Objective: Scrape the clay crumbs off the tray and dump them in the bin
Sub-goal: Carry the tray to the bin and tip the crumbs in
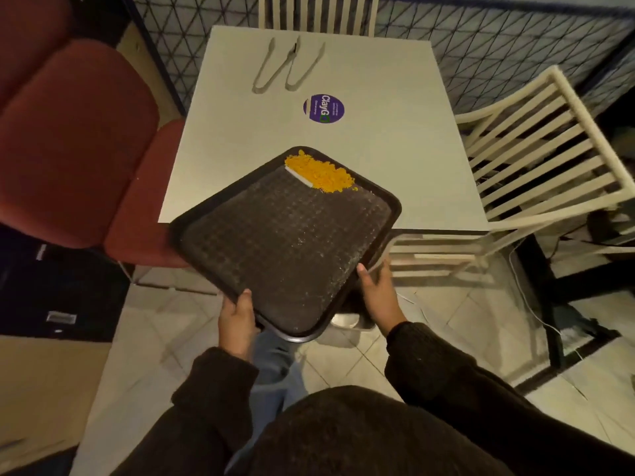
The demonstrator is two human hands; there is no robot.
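A dark brown textured tray (275, 242) is held in the air, turned diagonally over the near edge of the white table (378, 139). My left hand (237, 317) grips its near left rim. My right hand (378, 297) grips its near right rim. A pile of yellow clay crumbs (319, 171) lies in the tray's far corner, with a small white scraper (298, 175) resting against the pile. Under the tray's near corner a pale container (347, 321) shows partly on the floor; I cannot tell if it is the bin.
Two metal tongs (285, 65) and a round purple sticker (323, 108) lie on the table. A red upholstered chair (75, 139) stands at the left, white slatted chairs (543, 152) at the right and back. A cable (529, 304) runs over the tiled floor at right.
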